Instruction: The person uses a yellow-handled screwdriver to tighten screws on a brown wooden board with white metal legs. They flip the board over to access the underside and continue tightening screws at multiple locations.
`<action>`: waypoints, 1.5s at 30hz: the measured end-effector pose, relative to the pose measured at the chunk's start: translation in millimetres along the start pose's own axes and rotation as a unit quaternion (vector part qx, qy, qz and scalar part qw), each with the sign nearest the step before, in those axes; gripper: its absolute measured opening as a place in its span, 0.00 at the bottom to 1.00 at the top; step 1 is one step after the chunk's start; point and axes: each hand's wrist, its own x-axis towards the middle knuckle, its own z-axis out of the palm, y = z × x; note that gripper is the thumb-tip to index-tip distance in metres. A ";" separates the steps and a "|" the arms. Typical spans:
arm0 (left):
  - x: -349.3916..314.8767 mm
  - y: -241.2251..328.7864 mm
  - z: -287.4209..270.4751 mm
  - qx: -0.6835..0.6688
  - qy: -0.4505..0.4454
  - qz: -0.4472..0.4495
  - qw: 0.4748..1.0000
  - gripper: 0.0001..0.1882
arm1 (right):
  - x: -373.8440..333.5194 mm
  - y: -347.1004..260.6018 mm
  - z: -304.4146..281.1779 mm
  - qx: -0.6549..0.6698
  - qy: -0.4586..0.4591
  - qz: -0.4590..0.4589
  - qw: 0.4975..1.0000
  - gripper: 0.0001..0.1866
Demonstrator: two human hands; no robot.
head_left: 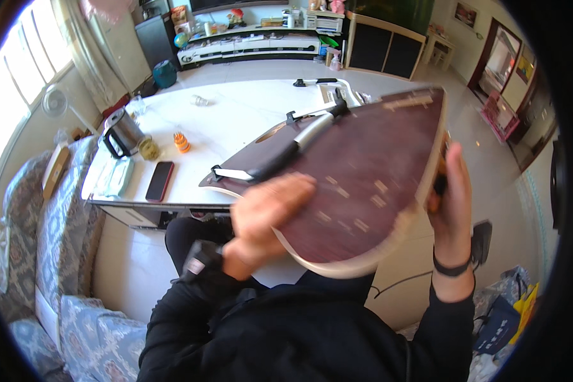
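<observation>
A small folding table (375, 159) is tilted up over the front of the white table, its dark reddish-brown underside toward me. It has a pale rim and a curved cut-out on the near side. A silver folding leg (312, 132) with black sleeves lies along its left part; another white-and-black leg (328, 81) shows beyond the far edge. My left hand (270, 213), blurred by motion, lies over the near left edge onto the underside; its fingers are smeared. At the right edge, my right hand (453, 204) holds the board, with some of its fingers hidden behind the rim.
On the white table (165, 111) stand a kettle (122, 132), a jar (148, 148) and an orange bottle (181, 142). A phone (160, 181), a wipes pack (116, 177) and a clear glass (199, 100) are there too. A patterned sofa (63, 242) is left; bags (500, 325) lie right.
</observation>
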 end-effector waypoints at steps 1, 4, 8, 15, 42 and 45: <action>-5.7 15.1 11.1 -0.005 -0.032 0.009 0.999 0.16 | -12.6 8.8 -8.6 0.044 0.038 0.017 0.998 0.30; -20.2 43.3 37.7 0.035 -0.108 0.097 0.989 0.13 | -46.9 26.0 -39.5 0.073 0.046 0.049 0.995 0.30; -38.3 66.1 66.6 0.036 -0.180 0.150 0.971 0.13 | -62.8 44.6 -83.2 0.003 0.046 0.107 0.993 0.28; -53.5 26.5 61.4 -0.103 -0.296 0.075 0.947 0.36 | -55.8 93.9 -134.8 0.036 0.047 0.136 0.989 0.26; -216.3 -199.0 -89.2 0.041 -0.007 -0.758 0.651 0.30 | 160.8 301.8 -203.3 -0.415 -0.041 0.398 0.817 0.22; -207.3 -191.9 -88.4 0.006 0.005 -0.772 0.636 0.29 | 167.1 312.2 -207.2 -0.439 -0.015 0.383 0.813 0.26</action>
